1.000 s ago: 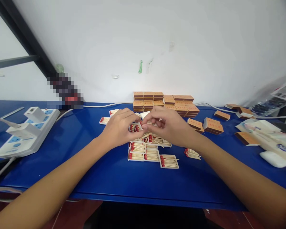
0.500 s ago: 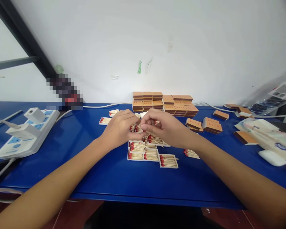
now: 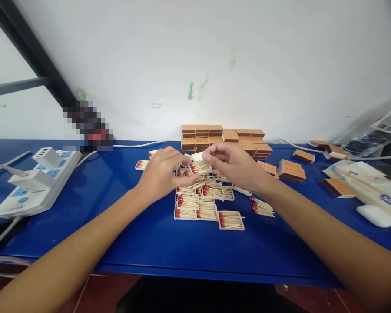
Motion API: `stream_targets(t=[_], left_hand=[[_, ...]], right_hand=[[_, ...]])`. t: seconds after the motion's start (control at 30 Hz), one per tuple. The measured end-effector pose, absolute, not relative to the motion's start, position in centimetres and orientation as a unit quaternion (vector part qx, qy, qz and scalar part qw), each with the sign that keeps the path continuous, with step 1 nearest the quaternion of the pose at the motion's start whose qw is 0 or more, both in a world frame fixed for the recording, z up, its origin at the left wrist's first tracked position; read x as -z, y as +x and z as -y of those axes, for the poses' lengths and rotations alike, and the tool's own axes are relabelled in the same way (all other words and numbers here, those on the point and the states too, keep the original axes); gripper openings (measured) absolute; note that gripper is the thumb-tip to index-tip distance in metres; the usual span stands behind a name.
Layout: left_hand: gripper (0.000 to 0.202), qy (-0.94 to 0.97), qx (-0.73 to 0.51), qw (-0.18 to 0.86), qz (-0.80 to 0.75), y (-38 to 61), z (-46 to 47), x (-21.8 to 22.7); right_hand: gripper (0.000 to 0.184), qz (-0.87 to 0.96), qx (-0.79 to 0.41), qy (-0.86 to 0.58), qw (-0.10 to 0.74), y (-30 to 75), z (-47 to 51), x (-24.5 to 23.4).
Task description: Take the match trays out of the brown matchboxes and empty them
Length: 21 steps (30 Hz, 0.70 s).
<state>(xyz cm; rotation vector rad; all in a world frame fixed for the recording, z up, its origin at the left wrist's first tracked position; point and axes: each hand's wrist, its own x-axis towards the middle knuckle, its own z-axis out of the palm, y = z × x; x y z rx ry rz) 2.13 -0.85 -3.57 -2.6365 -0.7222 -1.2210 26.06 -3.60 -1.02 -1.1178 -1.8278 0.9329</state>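
Observation:
Between my hands is a white matchbox tray (image 3: 200, 168) full of red-tipped matches, raised a little and tilted above other trays. My left hand (image 3: 163, 171) curls around its left end, thumb along the front side and fingers at the back corner. The thumb and bent fingers of my right hand (image 3: 236, 166) pinch the tray's right end; the exact contact is partly hidden. Below and in front, several filled trays (image 3: 207, 211) sit close together, some stacked. A loose bundle of matches (image 3: 262, 207) lies under my right forearm, near a partly hidden tray (image 3: 242, 190).
Closed orange matchboxes (image 3: 202, 142) are stacked against the wall. More matchboxes (image 3: 291, 169) lie to the right, near a plastic tissue pack (image 3: 368, 187) and a white case (image 3: 376, 216). A power strip (image 3: 48, 189) with plugged-in chargers occupies the left of the blue table (image 3: 133, 243).
My right hand has shifted right, away from my left, uncovering the filled tray between them. The loose matches and a tray by my right forearm show more fully.

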Motion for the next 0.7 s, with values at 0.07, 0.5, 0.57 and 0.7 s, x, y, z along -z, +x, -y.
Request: stream_targets(t=[0.07, 0.5, 0.57, 0.7], left_hand=[[0.032, -0.878, 0.406, 0.075, 0.243, 2.0, 0.8, 3.6], [0.031, -0.882, 0.396, 0.052, 0.25, 2.0, 1.1, 3.3], [0.031, -0.878, 0.4, 0.056, 0.257, 2.0, 0.9, 3.3], [0.028, -0.867, 0.41, 0.068, 0.276, 1.6, 0.5, 3.3]], right_hand=[[0.026, 0.736, -0.326, -0.459, 0.377, 26.2, 3.5, 0.8], [0.029, 0.761, -0.287, -0.452, 0.366, 26.7, 3.7, -0.1], [0.03, 0.764, -0.279, -0.457, 0.36, 27.3, 3.9, -0.6], [0.036, 0.821, -0.26, -0.453, 0.229, 29.0, 4.9, -1.3]])
